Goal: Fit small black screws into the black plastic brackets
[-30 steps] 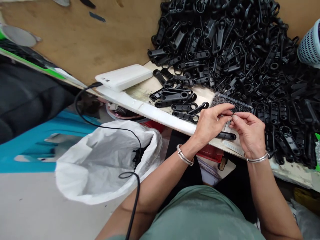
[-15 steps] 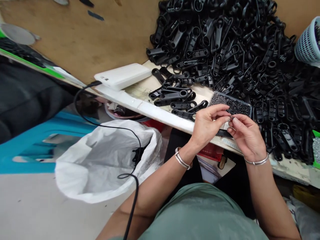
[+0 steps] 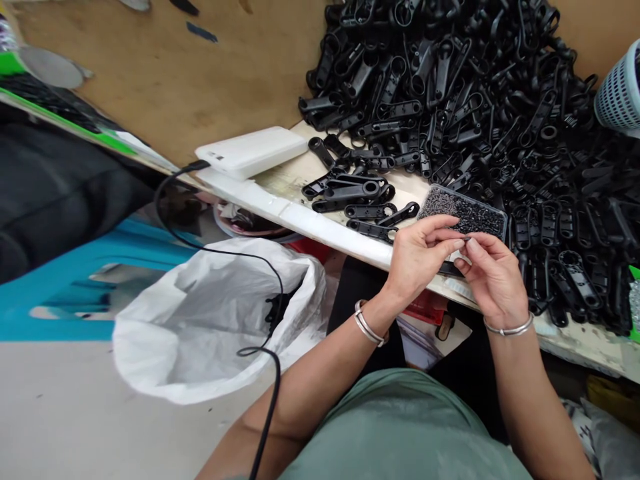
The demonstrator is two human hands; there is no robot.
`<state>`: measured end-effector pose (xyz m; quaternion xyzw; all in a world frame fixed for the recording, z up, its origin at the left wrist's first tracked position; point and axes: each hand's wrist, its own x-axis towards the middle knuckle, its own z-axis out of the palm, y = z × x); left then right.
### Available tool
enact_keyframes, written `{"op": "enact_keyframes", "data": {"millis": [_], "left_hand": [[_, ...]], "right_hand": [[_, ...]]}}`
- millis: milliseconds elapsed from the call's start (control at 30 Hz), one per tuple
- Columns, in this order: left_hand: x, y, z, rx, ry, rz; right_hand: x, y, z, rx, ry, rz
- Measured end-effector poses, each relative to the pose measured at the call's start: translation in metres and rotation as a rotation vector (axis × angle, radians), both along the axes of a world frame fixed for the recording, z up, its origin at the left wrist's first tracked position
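My left hand [image 3: 417,252] and my right hand [image 3: 493,272] meet fingertip to fingertip over the table's front edge. A tiny dark piece [image 3: 467,239] shows between the pinched fingers of both hands; its kind is too small to tell. Just beyond the fingertips sits a clear plastic box [image 3: 505,227] filled with small black pieces [image 3: 463,208]. Under the hands lies a black plastic part, mostly hidden. Left of the box are several loose black plastic arms with ringed ends [image 3: 369,211].
A large heap of black plastic parts [image 3: 450,100] covers the table's back and right. A white power bank [image 3: 253,152] with a black cable [image 3: 235,255] lies at the left edge. Below stands a white sack [image 3: 165,333]. A blue basket [image 3: 617,93] is at far right.
The fingertips of both hands have drawn a little closer together around the tiny piece. The whole view has shifted slightly; the other things stay in place.
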<state>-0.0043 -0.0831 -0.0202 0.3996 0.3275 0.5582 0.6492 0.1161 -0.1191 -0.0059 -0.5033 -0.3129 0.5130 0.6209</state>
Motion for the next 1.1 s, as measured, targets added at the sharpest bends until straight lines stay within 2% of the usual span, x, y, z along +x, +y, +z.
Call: {"op": "enact_keyframes", "data": {"millis": [200,367,467,567,667,833,1100], "left_hand": [[0.0,-0.001,-0.002,-0.021,-0.037,0.009],[0.011,-0.008,-0.006,0.003,0.019,-0.021],[0.014,-0.004,-0.014,0.067,0.107,-0.054],[0.007,-0.005,-0.011,0.129,0.194,-0.042],[-0.004,-0.01,-0.005,0.142,0.187,-0.043],[-0.009,-0.004,-0.004,0.102,0.077,-0.045],[-0.004,-0.005,0.001,0.181,0.103,0.036]], "right_hand": [[-0.002,-0.001,0.003,0.035,-0.21,-0.076],[0.001,-0.019,0.01,-0.066,-0.744,-0.242],[0.006,-0.022,0.004,-0.047,-0.898,-0.28],[0.005,-0.02,0.003,0.003,-0.977,-0.239],[0.001,-0.018,0.008,0.068,-1.046,-0.182],[0.002,-0.012,0.01,0.116,-0.885,-0.047],[0.003,-0.012,0.017,0.16,-0.92,-0.052]]}}
